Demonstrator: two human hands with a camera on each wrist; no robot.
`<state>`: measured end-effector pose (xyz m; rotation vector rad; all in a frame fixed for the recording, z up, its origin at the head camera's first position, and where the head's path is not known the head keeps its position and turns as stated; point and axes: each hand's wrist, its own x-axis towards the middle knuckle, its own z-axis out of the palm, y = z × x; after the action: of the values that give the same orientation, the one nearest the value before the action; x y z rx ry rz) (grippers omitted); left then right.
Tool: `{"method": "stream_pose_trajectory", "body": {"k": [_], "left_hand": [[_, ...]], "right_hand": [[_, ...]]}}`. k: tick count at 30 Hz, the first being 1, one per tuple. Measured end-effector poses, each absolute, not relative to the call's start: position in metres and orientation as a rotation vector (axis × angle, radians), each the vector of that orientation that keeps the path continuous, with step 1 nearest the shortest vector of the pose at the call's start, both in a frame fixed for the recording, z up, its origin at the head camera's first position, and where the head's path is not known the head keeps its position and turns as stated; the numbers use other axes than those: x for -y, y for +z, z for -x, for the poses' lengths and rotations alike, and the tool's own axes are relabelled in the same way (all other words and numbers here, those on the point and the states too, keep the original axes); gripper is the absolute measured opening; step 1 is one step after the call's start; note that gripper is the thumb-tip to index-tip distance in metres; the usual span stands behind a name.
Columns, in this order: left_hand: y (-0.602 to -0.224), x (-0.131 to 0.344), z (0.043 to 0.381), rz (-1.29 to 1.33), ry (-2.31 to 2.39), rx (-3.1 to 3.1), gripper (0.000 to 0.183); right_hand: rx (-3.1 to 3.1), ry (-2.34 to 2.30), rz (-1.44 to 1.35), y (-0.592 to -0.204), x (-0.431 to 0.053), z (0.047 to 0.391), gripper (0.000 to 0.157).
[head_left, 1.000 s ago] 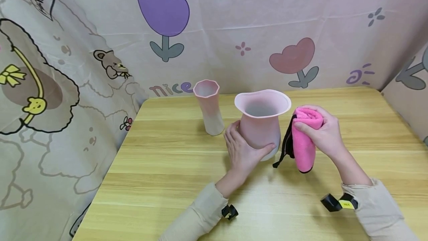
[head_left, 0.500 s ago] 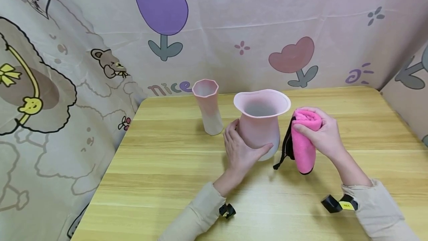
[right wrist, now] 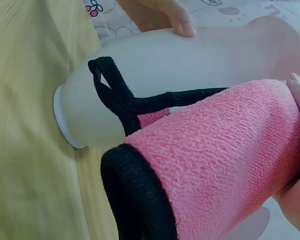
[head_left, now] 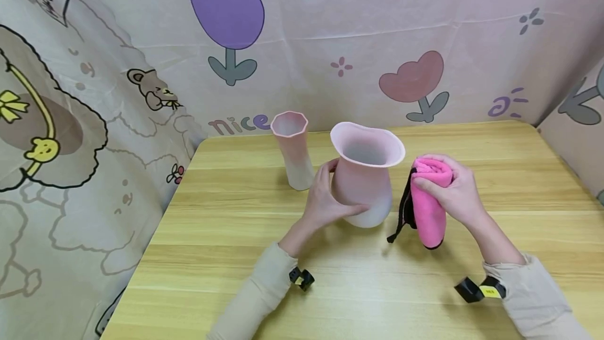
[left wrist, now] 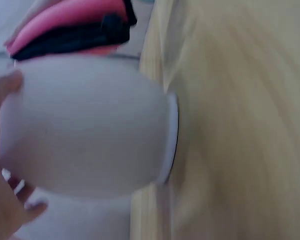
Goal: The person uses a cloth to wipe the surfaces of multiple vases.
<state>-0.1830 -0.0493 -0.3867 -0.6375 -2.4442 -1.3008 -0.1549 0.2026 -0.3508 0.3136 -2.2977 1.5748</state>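
A wide pink-to-white vase [head_left: 365,185] with a flared wavy rim is in the middle of the head view. My left hand [head_left: 325,199] grips its left side, the thumb across the front and the other fingers going behind it. In the left wrist view the base of the vase [left wrist: 90,125] is close to the tabletop. To the right, my right hand [head_left: 460,190] holds a rolled pink towel [head_left: 430,214] near its upper end. Black edging and a black hanging loop [right wrist: 110,82] of the towel show in the right wrist view, beside the vase.
A slimmer pink-to-white vase [head_left: 296,156] with a faceted rim stands behind and left of the held vase. Both are at a wooden table [head_left: 212,256]. A printed cloth backdrop [head_left: 311,9] rises behind the table and along its sides.
The wide vase has turned and tilted slightly, its rim now leaning differently. My left hand and forearm have shifted left around it. The right hand with the towel has dropped very slightly.
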Motion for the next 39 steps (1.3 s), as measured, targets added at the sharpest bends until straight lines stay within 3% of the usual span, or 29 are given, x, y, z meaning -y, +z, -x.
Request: {"method": "stream_pose_trajectory", "body": {"k": [7, 18, 28, 39], "left_hand": [[-0.380, 0.067, 0.203, 0.972, -1.566, 2.465, 0.101], [-0.368, 0.071, 0.219, 1.156, -1.760, 2.531, 0.097], [-0.373, 0.073, 0.215, 1.056, -1.841, 2.527, 0.094], [-0.394, 0.071, 0.182, 0.781, -1.670, 2.417, 0.085]], "right_hand": [[2.296, 1.581, -0.305, -0.353, -0.201, 0.155, 0.034], [2.343, 1.618, -0.338, -0.367, -0.199, 0.154, 0.037], [2.340, 1.670, -0.376, -0.377, -0.197, 0.154, 0.037], [2.368, 1.623, -0.366, -0.376, -0.196, 0.154, 0.038]]}}
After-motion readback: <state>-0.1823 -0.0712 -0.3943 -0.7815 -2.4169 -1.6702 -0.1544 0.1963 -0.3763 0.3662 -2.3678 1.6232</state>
